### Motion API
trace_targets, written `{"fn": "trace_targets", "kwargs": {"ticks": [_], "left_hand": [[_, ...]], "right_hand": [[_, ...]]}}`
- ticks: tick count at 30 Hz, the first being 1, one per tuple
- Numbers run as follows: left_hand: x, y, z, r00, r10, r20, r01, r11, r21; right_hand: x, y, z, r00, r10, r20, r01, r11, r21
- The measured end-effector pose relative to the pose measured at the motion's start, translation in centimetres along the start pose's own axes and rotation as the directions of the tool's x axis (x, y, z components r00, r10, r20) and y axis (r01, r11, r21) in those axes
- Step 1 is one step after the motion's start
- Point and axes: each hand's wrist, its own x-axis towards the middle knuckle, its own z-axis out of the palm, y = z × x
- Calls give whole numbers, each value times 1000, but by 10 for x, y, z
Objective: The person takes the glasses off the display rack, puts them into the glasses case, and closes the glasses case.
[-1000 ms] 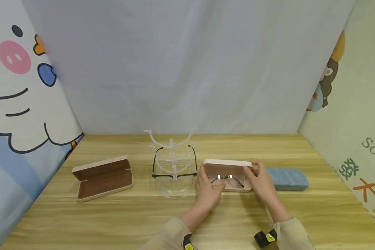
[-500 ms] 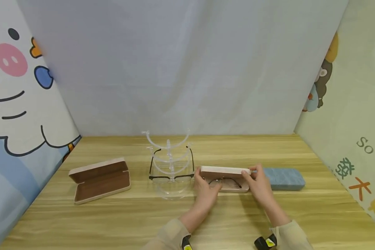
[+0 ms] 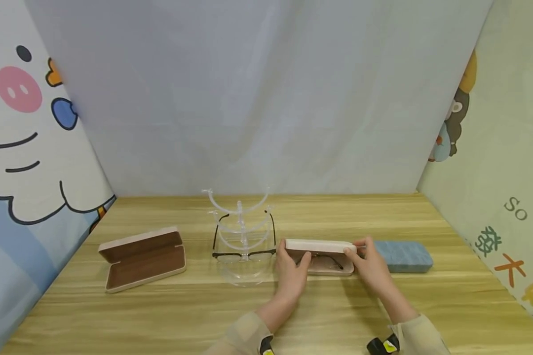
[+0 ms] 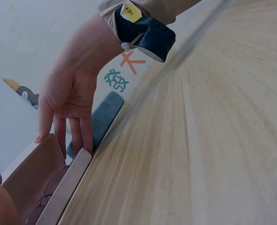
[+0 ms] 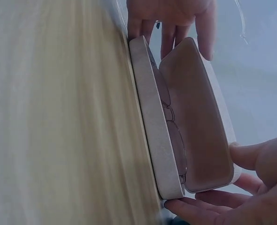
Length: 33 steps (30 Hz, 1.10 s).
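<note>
Both hands hold a partly closed white glasses case [image 3: 324,245], its pinkish-brown lining facing front. The left hand [image 3: 290,279] wraps its left end, thumb raised in front of the opening by the lid edge. At the other end, the right hand [image 3: 374,270] has its thumb on the lid corner and fingers around the side. Thin-rimmed glasses [image 5: 175,140] lie inside, partly hidden by the lid in the head view. The left wrist view shows the right hand [image 4: 73,89] with its thumb on the lid [image 4: 37,171].
Left of the hands, a clear display stand [image 3: 243,229] bears black-framed glasses [image 3: 228,255]. An open case with brown lining [image 3: 146,266] lies at the left of the wooden table [image 3: 195,320]. A blue case [image 3: 406,256] lies just beyond the right hand.
The lid of the white case has come down and forward, covering more of the glasses inside. The left thumb has moved up from the case's lower front edge towards the lid.
</note>
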Motion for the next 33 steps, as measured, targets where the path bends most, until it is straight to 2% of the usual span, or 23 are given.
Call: {"fn": "trace_targets", "kwargs": {"ticks": [4, 10, 14, 19, 26, 30, 33], "left_hand": [[1, 1, 0, 1000, -8, -8, 8, 1000, 2], [2, 1, 2, 996, 51, -69, -48, 998, 39], [-1, -1, 3, 994, 82, -79, -77, 995, 62], [1, -1, -1, 991, 98, -90, -93, 994, 58], [-3, -5, -6, 992, 90, -93, -81, 992, 102], [-7, -6, -10, 993, 92, -73, -83, 989, 120], [-9, -9, -14, 995, 92, -48, -84, 986, 141]], "right_hand": [[0, 1, 0, 1000, -4, -3, 4, 1000, 9], [0, 4, -4, 1000, -23, 5, 23, 999, 45], [-2, 5, -5, 1000, -17, 25, 14, 995, 99], [-1, 3, -4, 999, -21, 30, 17, 993, 116], [-4, 3, -5, 999, -39, 37, 35, 995, 92], [-7, 5, -4, 998, -55, 42, 52, 996, 67], [-11, 6, 0, 996, -87, 8, 88, 994, -57]]}}
